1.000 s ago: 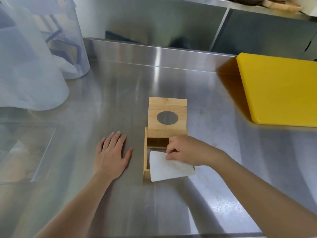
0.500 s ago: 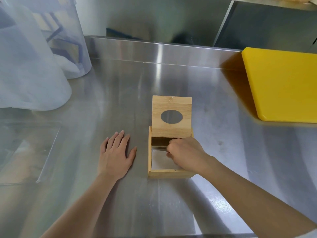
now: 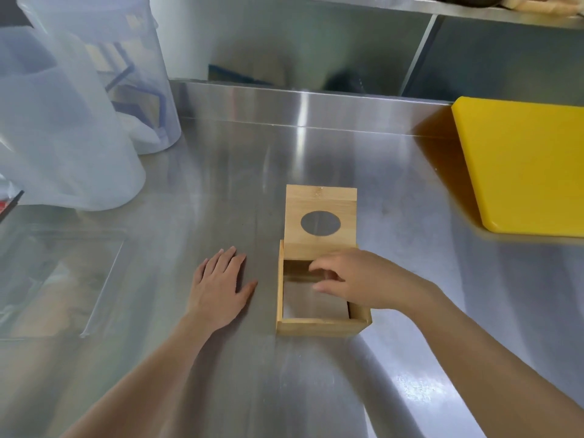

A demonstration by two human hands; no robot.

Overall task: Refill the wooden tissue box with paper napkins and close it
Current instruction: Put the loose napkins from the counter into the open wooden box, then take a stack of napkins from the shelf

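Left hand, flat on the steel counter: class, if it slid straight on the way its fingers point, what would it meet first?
The left hand probably meets nothing soon: bare counter lies ahead, then the raised back edge.

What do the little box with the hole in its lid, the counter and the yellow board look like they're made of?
Box: pale wood, likely bamboo; matte, with fine straight grain and visible joints.
Counter: stainless steel by its look; brushed, with streaky reflections.
Yellow board: probably plastic; even colour, smooth, with rounded edges.
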